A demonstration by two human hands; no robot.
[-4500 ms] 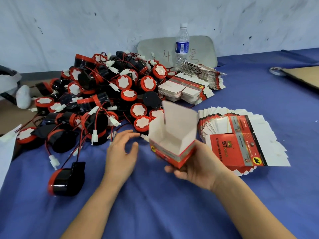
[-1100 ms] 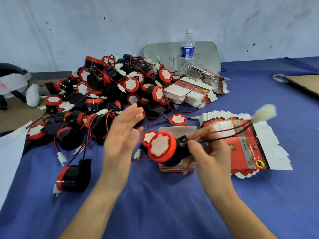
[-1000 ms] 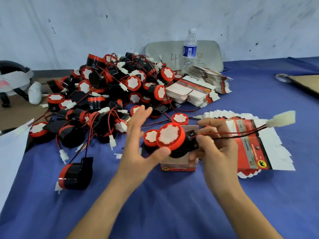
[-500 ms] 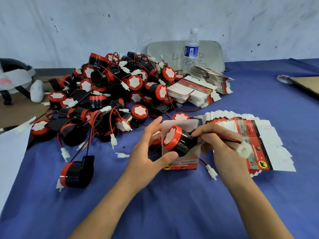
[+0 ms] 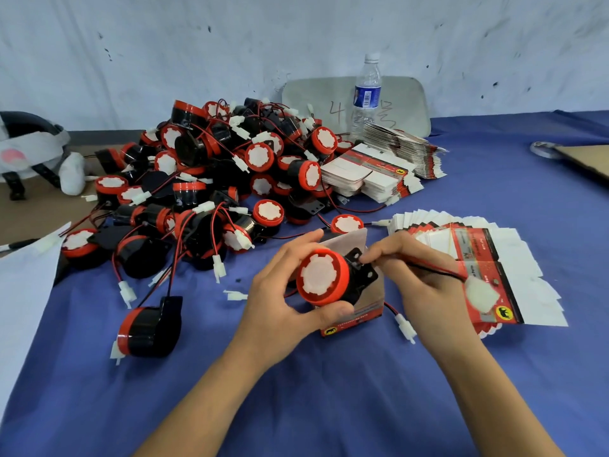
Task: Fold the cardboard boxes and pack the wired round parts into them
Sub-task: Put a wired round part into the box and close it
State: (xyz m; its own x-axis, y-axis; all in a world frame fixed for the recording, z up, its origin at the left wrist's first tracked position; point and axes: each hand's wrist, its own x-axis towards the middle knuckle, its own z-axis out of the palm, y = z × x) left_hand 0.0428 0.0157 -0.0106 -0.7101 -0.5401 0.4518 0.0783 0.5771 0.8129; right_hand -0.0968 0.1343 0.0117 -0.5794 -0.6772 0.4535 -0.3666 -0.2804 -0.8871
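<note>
My left hand (image 5: 283, 291) grips a round black part with a red rim and white face (image 5: 324, 278), held in front of the mouth of a folded red-and-white cardboard box (image 5: 362, 311) standing on the blue cloth. My right hand (image 5: 425, 285) pinches the part's red and black wire (image 5: 431, 270) near its black bracket; the white plug (image 5: 481, 293) on the wire's end is blurred, beside that hand. A big pile of the same wired round parts (image 5: 224, 179) lies behind. Flat unfolded boxes (image 5: 478, 258) are fanned out to the right.
More flat box stacks (image 5: 372, 174) and a water bottle (image 5: 367, 94) stand at the back by a grey board. One loose part (image 5: 150, 328) lies front left. White paper (image 5: 23, 308) covers the left edge. A brown board (image 5: 586, 159) sits far right.
The box went from my right hand onto the cloth. My right hand brought a part over by its wire, my left hand took hold of it, and it now faces me at the box mouth.
</note>
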